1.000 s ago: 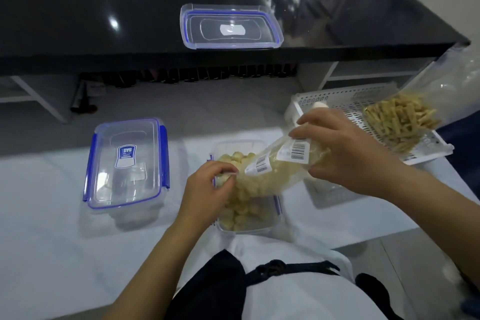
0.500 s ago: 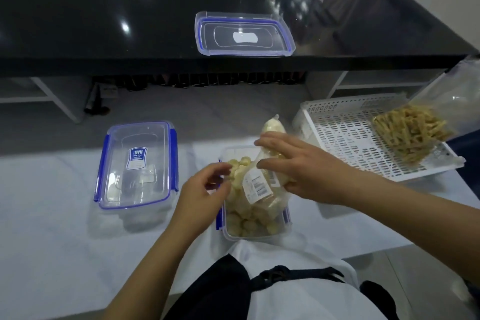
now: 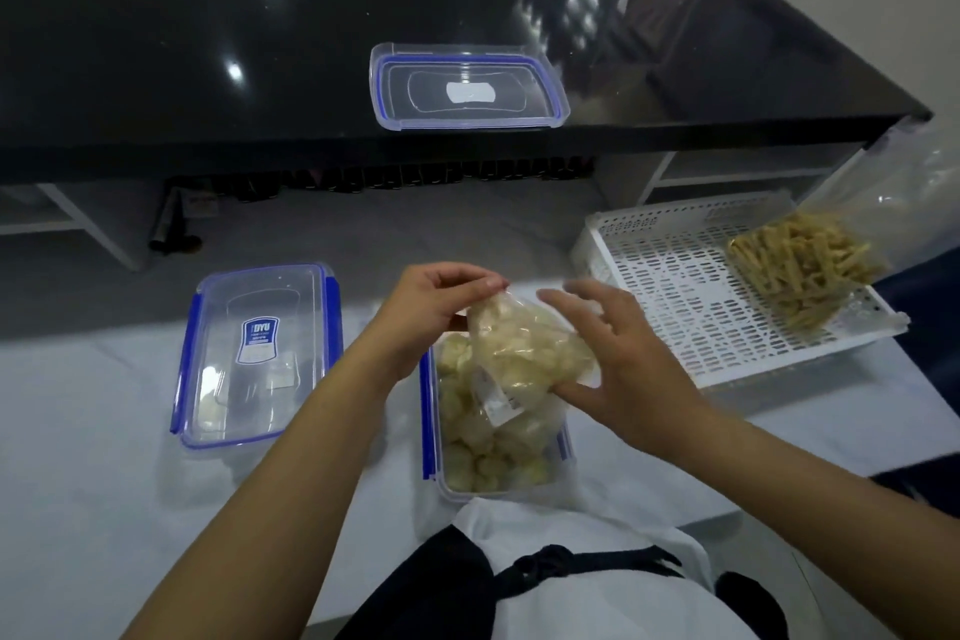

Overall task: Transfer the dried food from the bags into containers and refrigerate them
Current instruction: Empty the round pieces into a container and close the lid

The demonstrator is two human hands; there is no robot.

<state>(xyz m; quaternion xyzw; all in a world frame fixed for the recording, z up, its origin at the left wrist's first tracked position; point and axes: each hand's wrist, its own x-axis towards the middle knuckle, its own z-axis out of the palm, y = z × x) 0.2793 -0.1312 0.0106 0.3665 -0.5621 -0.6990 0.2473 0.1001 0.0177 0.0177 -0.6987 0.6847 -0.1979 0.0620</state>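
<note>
A clear bag of pale round dried pieces [image 3: 524, 353] hangs upended over an open clear container with blue clips [image 3: 427, 411], which holds many of the same pieces. My left hand [image 3: 436, 307] pinches the bag's top corner. My right hand [image 3: 618, 359] has its fingers spread and touches the bag's right side from beneath. A second bag of yellow stick-shaped dried food [image 3: 805, 260] lies in a white perforated tray [image 3: 675, 286] at the right.
A closed clear container with a blue-clipped lid [image 3: 260, 353] sits to the left on the white table. A loose lid [image 3: 467, 91] lies on the black counter behind. The table's front edge is just below the open container.
My left hand has risen from the bag's mouth to its top corner and lifted it. The bag now stands upended. My right hand has let go its grip and opened beside it.
</note>
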